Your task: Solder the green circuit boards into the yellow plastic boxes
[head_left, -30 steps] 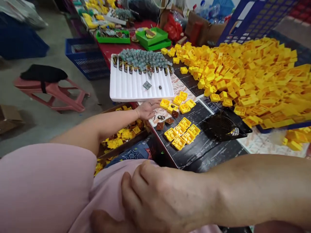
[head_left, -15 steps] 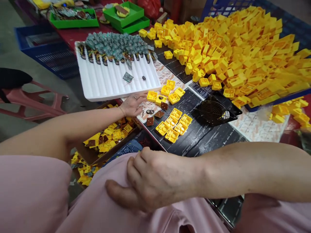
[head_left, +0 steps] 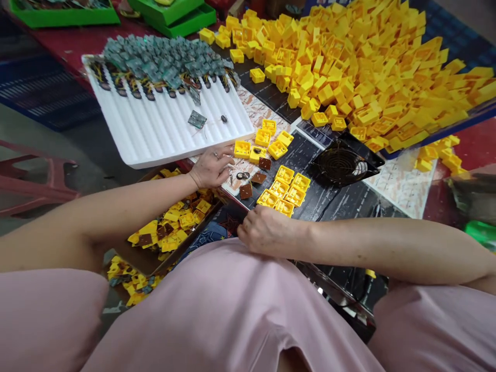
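Note:
My left hand [head_left: 212, 168] rests at the table edge by the foam tray, its fingers loosely bent and apart, with nothing visible in them. Its fingertips are close to an open yellow plastic case [head_left: 242, 149]. A yellow case holding a small round dark part [head_left: 258, 153] is beside that one. Near the same hand lie two small round metal-rimmed parts [head_left: 243, 175] and several brown square boards [head_left: 245, 191]. My right hand [head_left: 267, 230] is curled closed at the table's front edge, just below a cluster of open yellow cases [head_left: 284, 174]; its palm side is hidden.
A white ridged foam tray [head_left: 155, 135] carries many wired green circuit boards [head_left: 166, 62]. A large heap of yellow cases [head_left: 349, 67] covers the back right. A black fan [head_left: 343, 160] stands on the table. Below, a cardboard box [head_left: 155, 263] contains yellow pieces. Green trays [head_left: 182, 20] are behind.
My right hand has moved away from my lap, up to the table edge near the yellow cases. My left hand stays beside the foam tray, and the view has shifted.

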